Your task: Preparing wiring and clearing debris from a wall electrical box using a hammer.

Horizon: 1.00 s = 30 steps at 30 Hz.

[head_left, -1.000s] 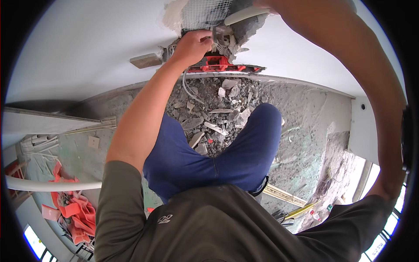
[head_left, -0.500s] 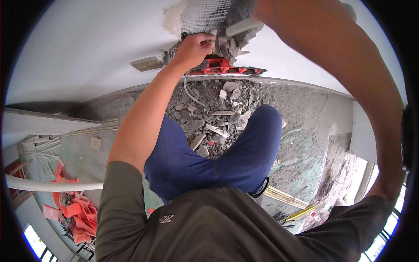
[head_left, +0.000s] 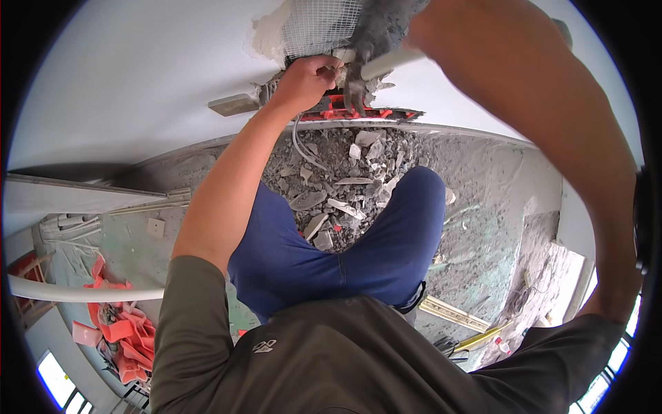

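My left hand is closed in a pinch at the broken part of the white wall. What sits between its fingertips is too small to make out. Just to its right, my right hand grips the pale handle of a hammer. The hammer's dark head is smeared by motion in front of the opening, close to the left fingertips. White mesh shows above the left hand. Below both hands, a red plastic piece lies along the bottom of the opening.
Broken rubble covers the floor between my knees and the wall. A grey cable hangs from the opening. A flat board piece is left of it. Red crumpled sheeting lies at the left, pale strips at the right.
The hammer has swung lower, its head dropping across the opening toward the red piece. My left hand stays almost where it was, still pinched.
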### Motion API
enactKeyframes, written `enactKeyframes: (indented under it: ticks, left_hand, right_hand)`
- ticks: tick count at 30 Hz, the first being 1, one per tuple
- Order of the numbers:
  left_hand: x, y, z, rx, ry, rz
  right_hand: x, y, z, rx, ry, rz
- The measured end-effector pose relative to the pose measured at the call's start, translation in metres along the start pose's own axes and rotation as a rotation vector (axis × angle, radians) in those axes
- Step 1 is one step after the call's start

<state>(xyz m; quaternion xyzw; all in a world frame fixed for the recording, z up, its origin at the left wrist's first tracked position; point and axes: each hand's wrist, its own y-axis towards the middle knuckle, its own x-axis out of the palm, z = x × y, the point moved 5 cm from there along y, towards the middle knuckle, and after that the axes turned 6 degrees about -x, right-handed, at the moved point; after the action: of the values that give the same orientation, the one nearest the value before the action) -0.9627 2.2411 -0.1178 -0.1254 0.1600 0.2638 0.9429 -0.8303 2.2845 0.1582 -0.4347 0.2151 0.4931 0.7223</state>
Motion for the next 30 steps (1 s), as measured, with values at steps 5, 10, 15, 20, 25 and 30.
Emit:
enactKeyframes:
  ticks: [5, 10, 15, 20, 25, 30]
  left_hand:
    - [-0.002, -0.005, 0.009, 0.043, 0.073, -0.002]
    - [-0.005, -0.007, 0.011, 0.061, -0.018, 0.063]
    - [-0.002, -0.006, 0.013, 0.082, 0.071, 0.008]
    - [-0.004, -0.009, 0.013, 0.032, 0.096, 0.027]
    - [-0.003, -0.006, 0.013, 0.008, 0.087, -0.001]
    - [-0.001, -0.007, 0.009, -0.005, 0.037, 0.012]
  right_hand:
    - [-0.006, 0.002, -0.003, 0.002, 0.016, -0.02]
    - [-0.005, 0.001, -0.003, 0.025, 0.024, -0.147]
    - [0.001, 0.002, -0.005, 0.036, 0.019, -0.066]
    - [0.01, -0.001, 0.002, 0.06, 0.036, -0.023]
    - [0.038, -0.025, 0.004, 0.109, -0.062, 0.375]
    - [0.115, -0.114, 0.004, 0.237, 0.393, 0.438]
